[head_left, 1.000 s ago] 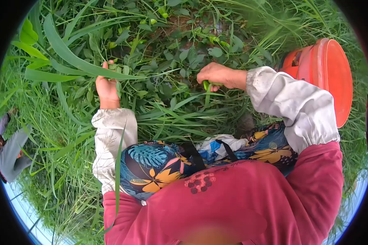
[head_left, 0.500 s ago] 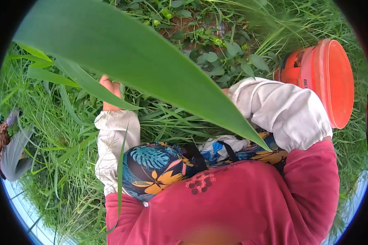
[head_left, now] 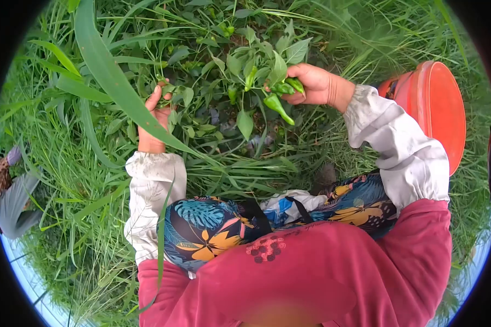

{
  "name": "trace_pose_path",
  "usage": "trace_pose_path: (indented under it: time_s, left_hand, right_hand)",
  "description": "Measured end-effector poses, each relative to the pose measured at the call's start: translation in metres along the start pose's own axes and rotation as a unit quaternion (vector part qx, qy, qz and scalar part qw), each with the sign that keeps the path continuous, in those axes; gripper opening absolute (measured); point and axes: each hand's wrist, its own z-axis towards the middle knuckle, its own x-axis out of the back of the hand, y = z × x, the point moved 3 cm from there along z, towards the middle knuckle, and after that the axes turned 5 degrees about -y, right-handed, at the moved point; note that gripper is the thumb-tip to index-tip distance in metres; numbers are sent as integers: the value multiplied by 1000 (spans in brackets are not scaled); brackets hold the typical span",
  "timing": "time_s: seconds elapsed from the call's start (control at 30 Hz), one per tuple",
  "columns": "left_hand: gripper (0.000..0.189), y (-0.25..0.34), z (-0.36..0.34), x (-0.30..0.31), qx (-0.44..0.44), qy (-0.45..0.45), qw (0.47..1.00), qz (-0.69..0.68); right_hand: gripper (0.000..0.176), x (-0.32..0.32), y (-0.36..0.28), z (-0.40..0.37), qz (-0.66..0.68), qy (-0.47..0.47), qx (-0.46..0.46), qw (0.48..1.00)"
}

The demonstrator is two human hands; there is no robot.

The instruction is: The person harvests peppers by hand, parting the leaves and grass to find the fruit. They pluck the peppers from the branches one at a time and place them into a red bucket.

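Several green peppers (head_left: pixel 279 108) are at my right hand (head_left: pixel 313 86), whose fingers are closed round some of them; one long pepper hangs below the fingers. Beside them, leaves and more peppers still hang on the pepper plant (head_left: pixel 235 65). On the left, my left hand (head_left: pixel 157 111) reaches into the foliage with thumb and fingers curled together among the leaves. A long grass blade (head_left: pixel 126 90) crosses in front of that hand. I cannot tell what its fingers hold.
An orange bucket (head_left: pixel 432 117) lies tilted in the grass at the right, close to my right forearm. Tall grass (head_left: pixel 98 180) surrounds the plants. At the far left, part of another person (head_left: pixel 17 204) shows. A white and blue plastic bag (head_left: pixel 292 207) is at my lap.
The broad grass blade has swung left, uncovering the plants. My right hand has come out from behind it, up and forward, with green peppers in it. The bucket has shifted slightly.
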Motion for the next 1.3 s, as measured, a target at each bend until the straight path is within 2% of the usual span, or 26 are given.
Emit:
trace_pose_path:
  time_s: [0.03,0.07,0.17,0.2,0.27,0.33,0.4,0.43,0.5,0.53,0.6,0.63,0.67,0.73,0.77,0.8,0.87,0.9,0.93,1.0,1.03,1.07,1.13,1.2,1.27,1.3]
  left_hand:
    - [36,-2,6,4,-6,-20,1000,-20]
    - [36,-1,6,4,-11,-20,1000,-21]
    - [46,2,0,-16,-15,-30,999,-29]
    - [49,2,0,-15,-25,-82,995,-41]
    - [48,-2,1,-10,-10,-79,997,-6]
    - [46,6,-2,-25,53,-118,992,1]
    - [46,11,-3,-39,-39,-117,987,98]
    - [46,10,-4,-44,-42,-115,988,98]
    - [43,12,-6,-50,-74,-69,970,223]
    - [43,12,-6,-51,-75,-68,970,222]
    - [42,12,-6,-53,-29,-37,979,197]
    - [39,14,-11,-59,-70,-30,976,204]
    - [38,14,-11,-62,-78,-28,975,208]
    - [36,13,-8,-64,-85,-22,974,208]
    - [35,11,-5,-64,-86,-17,975,202]
    - [34,10,-5,-63,-86,-12,977,197]
    - [32,4,0,-62,-86,-1,979,184]
    - [32,2,1,-62,-86,4,981,175]
    - [31,0,2,-63,-88,10,982,167]
    - [29,-4,2,-64,-91,21,984,154]
    - [28,-6,3,-63,-89,29,985,145]
    - [27,-7,3,-60,-84,40,986,136]
    - [25,-7,6,-54,-78,60,988,116]
    - [24,-7,9,-44,-73,83,990,91]
    - [22,-5,10,-35,-64,104,990,73]
    - [21,-5,10,-31,-59,111,990,65]
  right_hand:
    - [28,-8,-4,4,16,-39,11,999]
    - [26,-10,0,2,39,59,34,997]
    - [31,-34,-11,23,35,17,69,997]
    - [30,-46,-16,32,46,3,76,996]
    - [30,-65,-28,48,55,-18,84,995]
    - [28,-84,-38,60,17,-5,57,998]
    - [27,-96,-43,68,18,32,62,997]
    - [26,-97,-47,74,33,43,65,996]
    - [21,-105,-51,81,33,70,69,995]
    - [21,-114,-50,85,31,70,67,995]
    - [17,-127,-45,85,-86,151,78,982]
    - [18,-133,-47,80,-150,193,109,963]
    - [18,-132,-45,80,-150,193,108,964]
    - [23,-134,-49,77,-392,207,123,888]
    - [23,-134,-48,77,-393,205,122,888]
    - [23,-138,-49,76,-516,220,147,815]
    - [22,-147,-46,72,-725,237,188,619]
    - [25,-155,-48,67,-741,241,186,598]
    - [25,-158,-52,64,-741,243,186,598]
    - [26,-152,-53,63,-505,222,85,829]
    - [23,-145,-48,66,-407,210,93,884]
    - [23,-140,-47,63,-407,209,93,884]
    - [20,-137,-39,53,-200,183,54,961]
    - [21,-155,-32,43,-220,82,-27,972]
    - [24,-195,-30,22,-363,38,-20,931]
    - [25,-197,-38,15,-452,43,21,891]
